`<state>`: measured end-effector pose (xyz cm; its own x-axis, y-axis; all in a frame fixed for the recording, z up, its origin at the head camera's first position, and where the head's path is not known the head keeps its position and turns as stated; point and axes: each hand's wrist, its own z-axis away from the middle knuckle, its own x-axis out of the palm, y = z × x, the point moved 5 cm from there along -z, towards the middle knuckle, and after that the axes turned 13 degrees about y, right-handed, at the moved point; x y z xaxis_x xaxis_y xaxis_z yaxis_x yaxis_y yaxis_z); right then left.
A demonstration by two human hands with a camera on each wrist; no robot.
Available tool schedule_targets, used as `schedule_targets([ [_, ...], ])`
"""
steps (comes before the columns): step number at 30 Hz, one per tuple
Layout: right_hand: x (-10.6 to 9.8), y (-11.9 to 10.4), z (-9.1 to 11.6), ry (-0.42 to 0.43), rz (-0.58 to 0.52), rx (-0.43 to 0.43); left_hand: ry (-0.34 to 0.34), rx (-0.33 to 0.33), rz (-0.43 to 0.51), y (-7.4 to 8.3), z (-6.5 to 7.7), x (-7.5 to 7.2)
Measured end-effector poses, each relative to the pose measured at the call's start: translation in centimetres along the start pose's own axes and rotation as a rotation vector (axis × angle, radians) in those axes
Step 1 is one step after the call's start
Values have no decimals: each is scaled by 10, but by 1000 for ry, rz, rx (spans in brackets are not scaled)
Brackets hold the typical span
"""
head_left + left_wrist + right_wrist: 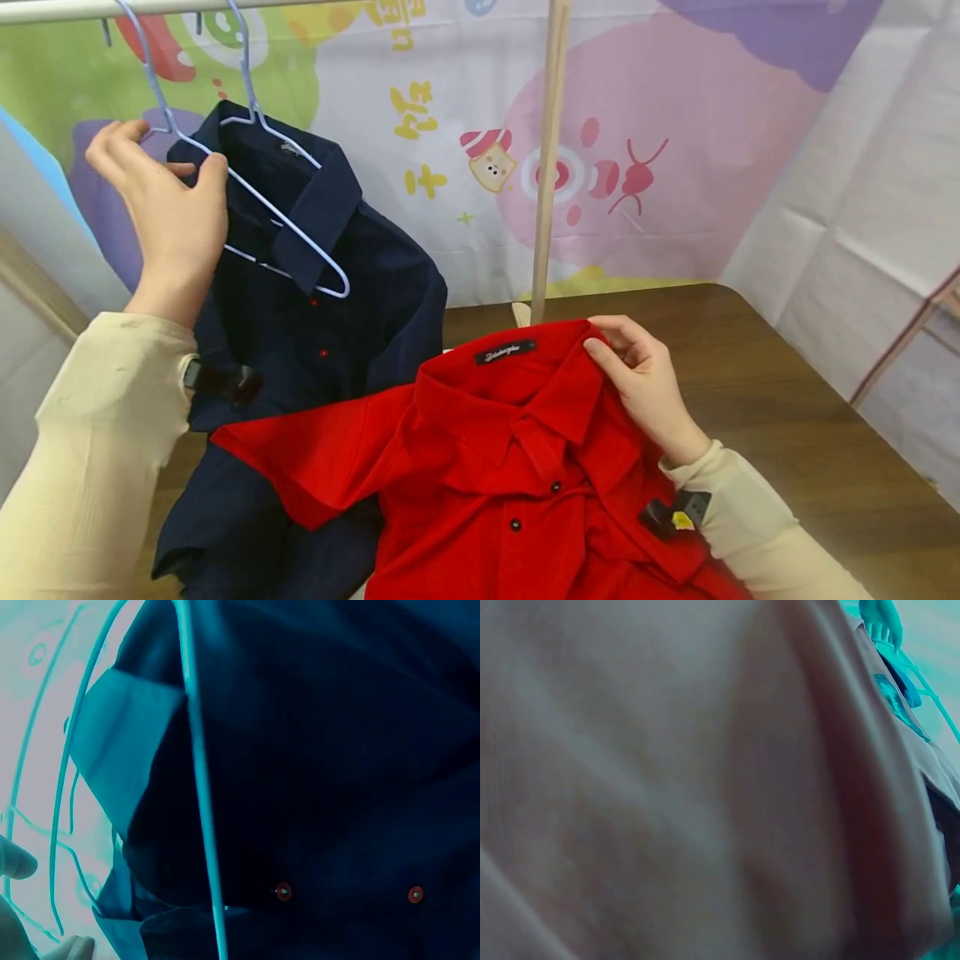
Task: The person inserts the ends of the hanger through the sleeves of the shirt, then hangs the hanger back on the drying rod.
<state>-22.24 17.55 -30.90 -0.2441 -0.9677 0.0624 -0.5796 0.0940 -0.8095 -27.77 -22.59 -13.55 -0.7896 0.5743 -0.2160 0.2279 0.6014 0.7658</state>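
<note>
My left hand (171,200) is raised beside a light-blue wire hanger (285,218), thumb and fingers spread apart around its upper part. No garment hangs on this hanger. Just behind it, a navy shirt (390,283) with red buttons hangs on a second hanger (246,67). With thumb and fingers, my right hand (637,379) pinches the collar of a red short-sleeved shirt (465,467) at its right side. The red shirt's collar faces up, and one sleeve overlaps the navy shirt. Blurred cloth fills most of the right wrist view.
A white rail (60,12) runs across the top left and carries both hangers. A wooden upright (551,158) stands behind the red shirt. Below is a brown wooden table (780,400). A cartoon-printed cloth (465,75) forms the back wall.
</note>
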Motion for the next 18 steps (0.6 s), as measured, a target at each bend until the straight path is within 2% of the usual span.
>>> schedule_targets([
  [4,1,1,1,-12,-3,6,-80,-77,-95,-3,-13,8],
  [7,2,3,3,-22,4,11,-88,-64,-149,-2,-22,12],
  [13,3,4,4,-24,16,20,-46,-21,-204,0,-38,16],
  [18,5,4,4,-33,12,16,47,11,-191,-2,-45,12],
])
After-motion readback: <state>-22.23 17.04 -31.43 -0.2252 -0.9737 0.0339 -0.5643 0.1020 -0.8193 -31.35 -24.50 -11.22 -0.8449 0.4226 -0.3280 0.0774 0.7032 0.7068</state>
